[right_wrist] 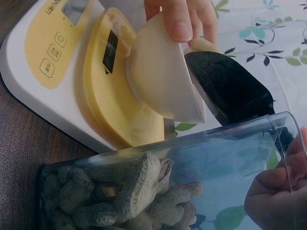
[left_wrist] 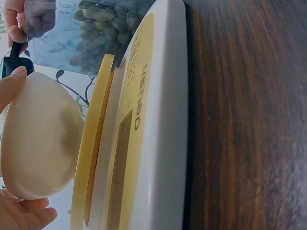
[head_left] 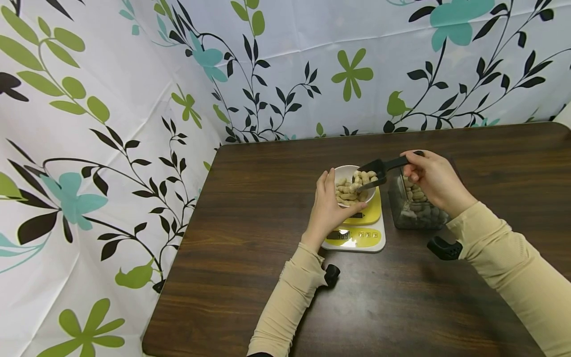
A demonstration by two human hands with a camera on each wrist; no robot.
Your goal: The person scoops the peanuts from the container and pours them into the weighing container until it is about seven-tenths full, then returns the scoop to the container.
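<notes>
A white bowl [left_wrist: 43, 139] with unshelled peanuts [head_left: 345, 191] in it stands on the yellow plate of a kitchen scale [head_left: 357, 240]. My left hand [head_left: 327, 210] holds the bowl from its left and front, thumb and fingers spread round its side. In my right hand [head_left: 432, 181] is the handle of a black scoop [right_wrist: 235, 88]. The scoop's head tilts down over the bowl's right rim, with peanuts at its mouth. Below the right hand is a clear plastic container [head_left: 394, 208] holding more peanuts, partly hidden by that hand in the head view.
The dark wooden table [head_left: 241, 233] extends left and in front of the scale. Behind and to the left hangs a white curtain [head_left: 285, 54] with leaf and flower prints. Black wrist devices [head_left: 443, 248] sit under both forearms.
</notes>
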